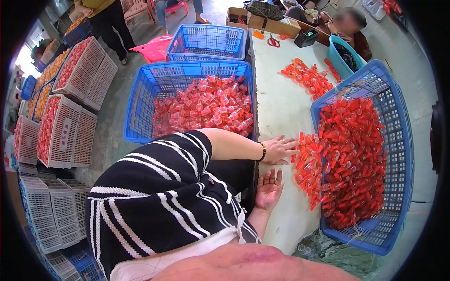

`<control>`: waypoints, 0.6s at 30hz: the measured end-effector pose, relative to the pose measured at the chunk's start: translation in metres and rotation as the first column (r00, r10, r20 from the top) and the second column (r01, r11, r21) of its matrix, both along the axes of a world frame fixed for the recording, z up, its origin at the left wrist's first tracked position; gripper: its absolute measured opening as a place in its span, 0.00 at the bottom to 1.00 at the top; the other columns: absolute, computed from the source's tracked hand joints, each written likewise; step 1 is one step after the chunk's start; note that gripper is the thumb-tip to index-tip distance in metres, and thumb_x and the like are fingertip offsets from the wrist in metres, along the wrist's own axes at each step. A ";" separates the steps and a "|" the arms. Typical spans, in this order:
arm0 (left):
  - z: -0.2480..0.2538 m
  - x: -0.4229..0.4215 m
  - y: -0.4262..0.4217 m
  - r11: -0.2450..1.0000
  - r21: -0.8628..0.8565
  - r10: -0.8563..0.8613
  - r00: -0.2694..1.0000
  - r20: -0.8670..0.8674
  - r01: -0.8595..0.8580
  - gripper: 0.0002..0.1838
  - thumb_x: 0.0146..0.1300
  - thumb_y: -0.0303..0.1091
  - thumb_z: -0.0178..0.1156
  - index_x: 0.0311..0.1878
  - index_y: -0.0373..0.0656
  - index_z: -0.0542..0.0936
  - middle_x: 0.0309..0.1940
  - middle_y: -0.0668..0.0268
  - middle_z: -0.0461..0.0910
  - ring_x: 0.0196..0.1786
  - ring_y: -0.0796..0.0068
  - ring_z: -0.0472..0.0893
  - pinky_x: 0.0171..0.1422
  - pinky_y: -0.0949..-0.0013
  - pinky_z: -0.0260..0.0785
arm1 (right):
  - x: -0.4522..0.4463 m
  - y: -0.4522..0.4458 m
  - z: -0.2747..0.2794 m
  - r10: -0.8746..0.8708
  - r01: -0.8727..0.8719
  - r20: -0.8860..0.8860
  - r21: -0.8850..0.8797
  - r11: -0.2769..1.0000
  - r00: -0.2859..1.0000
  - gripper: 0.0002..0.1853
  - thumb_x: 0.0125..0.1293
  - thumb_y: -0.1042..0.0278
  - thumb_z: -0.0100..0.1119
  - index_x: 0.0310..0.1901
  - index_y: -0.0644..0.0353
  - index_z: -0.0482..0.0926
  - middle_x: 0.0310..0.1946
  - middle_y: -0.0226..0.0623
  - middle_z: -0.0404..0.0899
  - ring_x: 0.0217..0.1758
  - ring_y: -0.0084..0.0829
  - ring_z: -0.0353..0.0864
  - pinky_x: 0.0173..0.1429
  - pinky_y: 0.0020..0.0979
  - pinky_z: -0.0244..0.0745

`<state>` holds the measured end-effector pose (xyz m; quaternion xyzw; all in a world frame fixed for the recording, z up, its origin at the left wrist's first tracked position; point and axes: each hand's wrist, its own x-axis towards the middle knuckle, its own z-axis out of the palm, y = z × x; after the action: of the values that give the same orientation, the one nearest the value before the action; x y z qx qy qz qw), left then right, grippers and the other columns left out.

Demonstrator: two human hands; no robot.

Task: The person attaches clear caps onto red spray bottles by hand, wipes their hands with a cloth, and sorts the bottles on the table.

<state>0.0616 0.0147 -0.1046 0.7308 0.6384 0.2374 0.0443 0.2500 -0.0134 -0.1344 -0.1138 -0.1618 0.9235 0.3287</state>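
Observation:
My left hand (280, 150), palm down with a dark bracelet at the wrist, reaches over the pale tabletop (286, 110). Its fingers are spread, their tips at the near edge of a loose pile of red-capped clear plastic pieces (307, 175). Below it my right hand (269, 189) rests palm up at the table's near edge, fingers slightly bent and apart, nothing in the palm. Beyond the loose pile, a tilted blue basket (396, 154) holds a heap of the same red pieces (351, 159). Some lie at its rim, beside the loose pile.
A blue crate (136, 103) of pinkish pieces stands left of the table, an upper blue crate (206, 30) behind it. More loose pieces (309, 79), scissors (273, 41) and a teal basin (340, 63) lie farther up the table. Stacked crates (70, 131) and other people are around.

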 end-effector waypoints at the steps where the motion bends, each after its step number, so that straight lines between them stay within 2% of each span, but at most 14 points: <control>1: 0.001 0.000 -0.001 1.000 -0.003 -0.001 1.000 0.000 0.001 0.33 0.63 0.48 0.57 0.68 0.52 0.60 0.71 0.56 0.53 0.73 0.54 0.54 0.70 0.46 0.53 | 0.000 0.000 0.000 -0.001 0.001 0.002 -0.001 1.000 1.000 0.28 0.69 0.50 0.51 0.66 0.55 0.63 0.62 0.45 0.69 0.59 0.38 0.74 0.64 0.47 0.69; 18: -0.001 0.001 0.000 1.000 0.020 0.001 1.000 0.005 -0.002 0.33 0.62 0.47 0.58 0.68 0.50 0.60 0.71 0.56 0.54 0.73 0.54 0.55 0.69 0.46 0.54 | 0.001 0.000 -0.001 -0.006 0.006 -0.010 -0.006 1.000 1.000 0.28 0.69 0.51 0.51 0.65 0.55 0.63 0.62 0.45 0.69 0.59 0.39 0.74 0.64 0.47 0.69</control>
<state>0.0622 0.0149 -0.1054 0.7301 0.6365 0.2456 0.0386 0.2505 -0.0137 -0.1354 -0.1108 -0.1571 0.9236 0.3317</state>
